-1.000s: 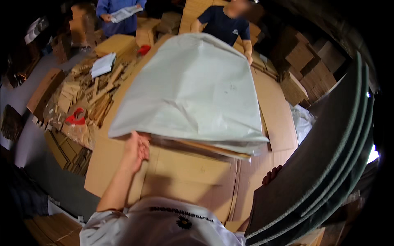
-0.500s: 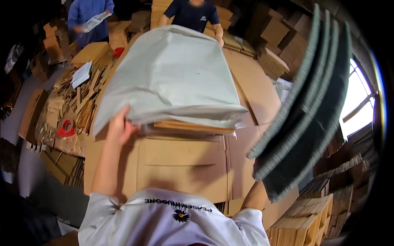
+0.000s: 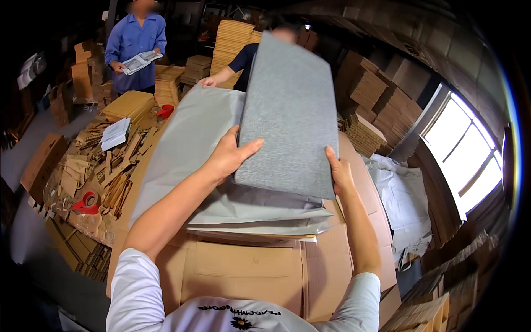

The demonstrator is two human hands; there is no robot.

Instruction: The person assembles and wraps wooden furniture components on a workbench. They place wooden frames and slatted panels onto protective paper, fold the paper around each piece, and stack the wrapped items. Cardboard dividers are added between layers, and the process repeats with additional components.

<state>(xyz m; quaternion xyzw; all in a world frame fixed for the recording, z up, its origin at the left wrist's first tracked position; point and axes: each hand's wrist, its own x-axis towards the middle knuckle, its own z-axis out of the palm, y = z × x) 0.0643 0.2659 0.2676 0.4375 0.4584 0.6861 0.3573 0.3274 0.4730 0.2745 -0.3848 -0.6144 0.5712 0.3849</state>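
Observation:
Both my hands grip grey fabric-covered panels (image 3: 290,116), raised with their broad face toward me. My left hand (image 3: 229,155) is closed on the left edge, its thumb across the face. At the lower right edge, my right hand (image 3: 338,171) is closed too, thumb in front. How many panels are stacked here is hidden behind the front one. Below and behind them lies a large pale grey plastic bag (image 3: 188,144), its mouth toward me and a flat brown edge showing under it. A co-worker's hand (image 3: 208,81) touches the bag's far left corner.
Cardboard sheets (image 3: 243,271) cover the table under the bag. On the left are cardboard scraps (image 3: 119,166), a red tape dispenser (image 3: 87,203) and folded papers (image 3: 116,134). Another person (image 3: 138,50) stands at the far left. White sheeting (image 3: 398,193) lies at right.
The panels have swung from my right side to over the bag. My left hand has let go of the bag's near edge and taken hold of the panels.

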